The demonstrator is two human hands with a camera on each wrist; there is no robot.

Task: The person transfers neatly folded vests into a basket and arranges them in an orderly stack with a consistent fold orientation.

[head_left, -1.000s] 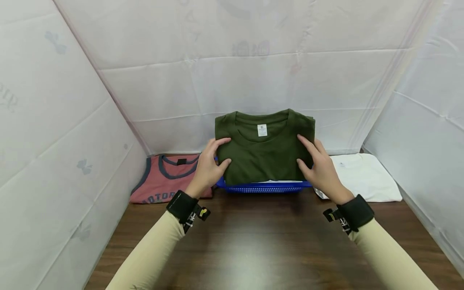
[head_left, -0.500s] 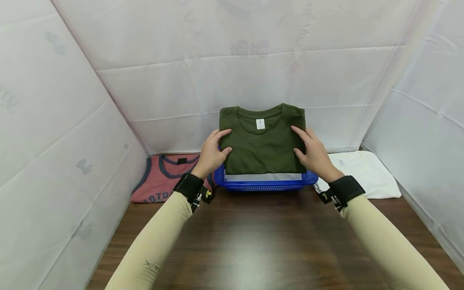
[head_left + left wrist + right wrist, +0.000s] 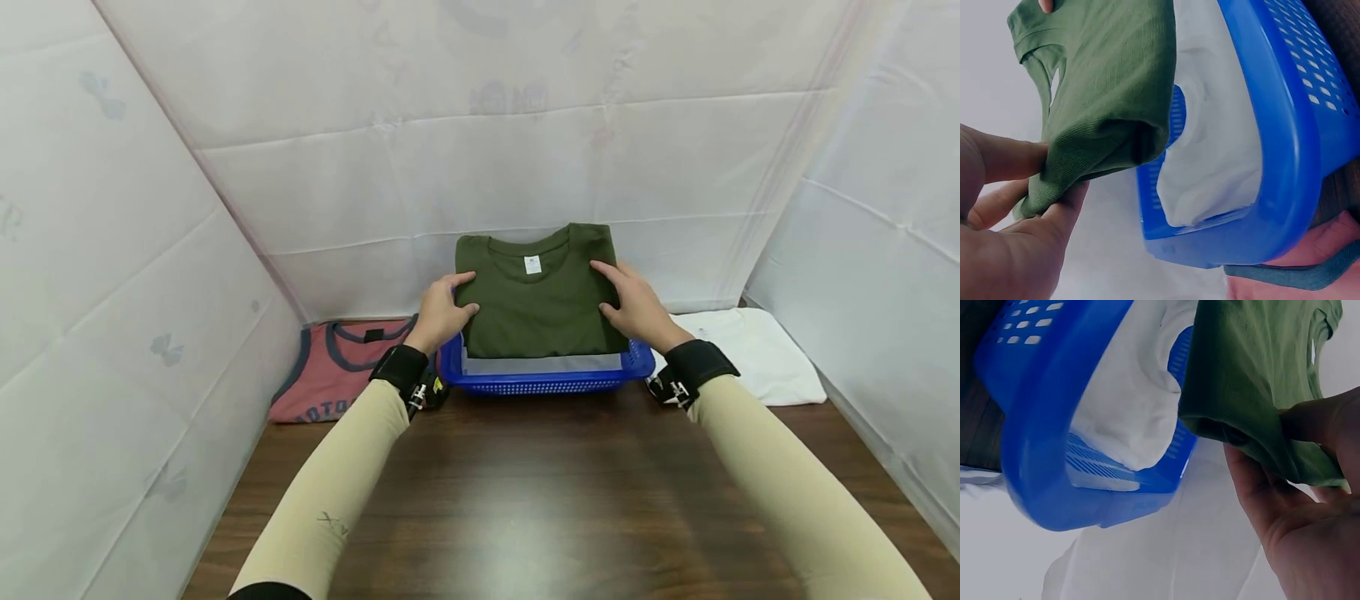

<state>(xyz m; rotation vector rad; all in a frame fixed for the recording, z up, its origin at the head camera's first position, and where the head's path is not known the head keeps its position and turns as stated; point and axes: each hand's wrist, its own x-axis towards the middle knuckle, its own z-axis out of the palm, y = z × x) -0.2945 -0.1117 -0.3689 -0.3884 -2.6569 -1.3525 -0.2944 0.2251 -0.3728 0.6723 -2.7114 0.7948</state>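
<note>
Red shirt [image 3: 337,379]: folded flat near the back left corner of the worktop [image 3: 517,492]; trimmed in dark blue, lettered low on the front.
Left sleeve [image 3: 322,492]: cream, ending under a black band [image 3: 401,367] at the wrist.
Left grip [image 3: 441,310]: pinching the left side of the green shirt between thumb and fingers.
Green shirt [image 3: 538,304]: folded, held up over the blue basket, tilted, collar toward the back; white label [image 3: 532,264] showing inside the neckline.
Blue basket [image 3: 546,383]: set at the middle of the worktop's back edge, just beside the red shirt.
White garment [image 3: 1219,144]: laid inside the basket, below the green shirt; contact between the two not clear.
Right grip [image 3: 637,304]: pinching the right side of the green shirt, thumb in front.
White shirt [image 3: 757,354]: folded flat near the worktop's back right corner.
</note>
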